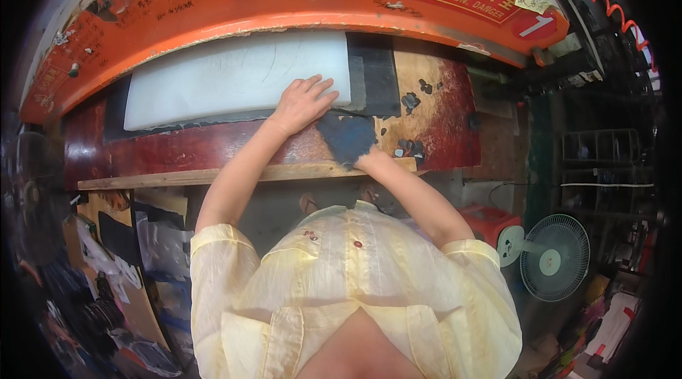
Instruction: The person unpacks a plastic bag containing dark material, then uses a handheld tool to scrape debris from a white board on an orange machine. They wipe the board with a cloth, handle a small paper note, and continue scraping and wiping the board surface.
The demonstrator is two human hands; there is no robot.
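Yellow shirt (398,272), fan (555,258), worn red bench (177,148); left hand (302,103) spread on white slab (227,77), right hand (348,139) blue-covered, grip unclear

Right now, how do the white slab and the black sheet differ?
Colour: the white slab is pale, while the black sheet is dark.
Position: the slab lies on top; the sheet is partly hidden beneath it.
Extent: the sheet sticks out past both ends of the slab.
Shared: both look flat and lie lengthwise along the worktable.
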